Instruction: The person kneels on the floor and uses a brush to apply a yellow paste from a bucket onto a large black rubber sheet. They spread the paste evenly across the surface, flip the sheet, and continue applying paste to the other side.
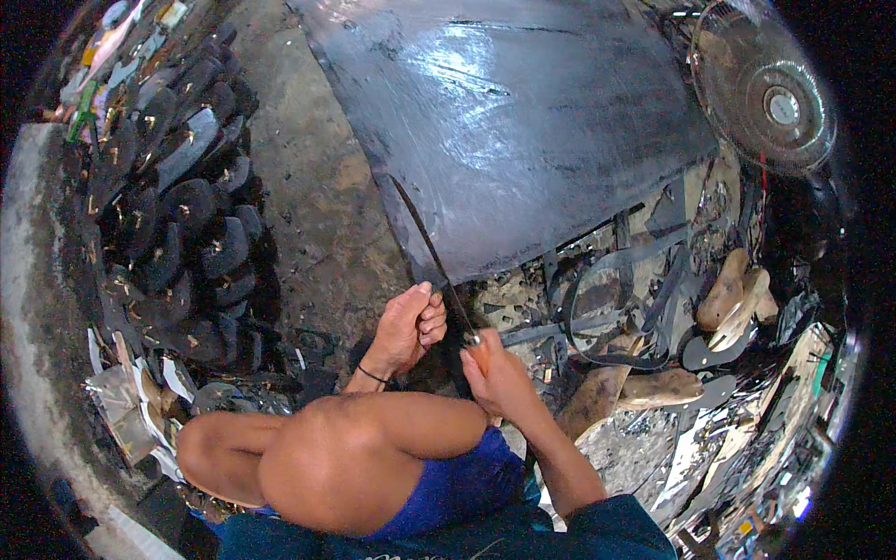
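My right hand [495,369] is closed around the orange handle of a long, thin, dark-bladed knife [427,235]. Its blade slants up and to the left, crossing the near left corner of a large black sheet [523,159] that looks like rubber. Just left of the knife, my left hand [411,322] is curled closed at that same corner, the thumb on top pinching the sheet's edge. The fingertips beneath are partly hidden.
On the left lies a heap of black sole-shaped pieces [191,205]. Wooden shoe lasts [653,387], black strips [607,257] and scraps litter the right side. A round fan [765,103] stands at the far right. My bent knee [345,448] is close below my left hand.
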